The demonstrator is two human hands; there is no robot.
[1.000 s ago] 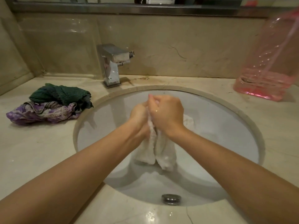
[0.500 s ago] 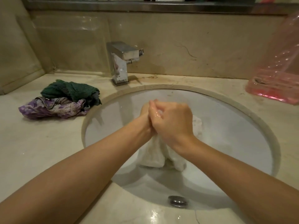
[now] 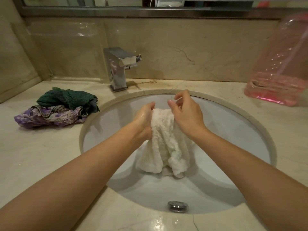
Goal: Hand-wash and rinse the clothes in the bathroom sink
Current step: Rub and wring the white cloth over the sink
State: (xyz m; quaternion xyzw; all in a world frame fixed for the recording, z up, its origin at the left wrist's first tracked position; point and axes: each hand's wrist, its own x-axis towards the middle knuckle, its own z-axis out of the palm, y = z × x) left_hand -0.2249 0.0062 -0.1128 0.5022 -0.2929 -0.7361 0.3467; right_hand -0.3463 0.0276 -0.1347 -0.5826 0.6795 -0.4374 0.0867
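Observation:
A wet white fluffy cloth (image 3: 165, 144) hangs over the middle of the white oval sink (image 3: 233, 130). My left hand (image 3: 144, 117) grips its upper left part, fingers curled round the bunched fabric. My right hand (image 3: 185, 112) is lifted just above the cloth's top; its fingers are loosely bent and hold nothing, while its wrist side lies against the cloth. The cloth's lower folds reach down to the basin.
A chrome tap (image 3: 120, 69) stands behind the sink, no water running. A dark green cloth (image 3: 68, 97) and a purple patterned garment (image 3: 48, 115) lie heaped on the marble counter at left. A pink transparent bottle (image 3: 280, 72) stands at the far right. The drain plug (image 3: 177, 205) sits near the front.
Both hands were clasped together squeezing the cloth; now my right hand has let go and lifted, and more of the cloth shows between the hands.

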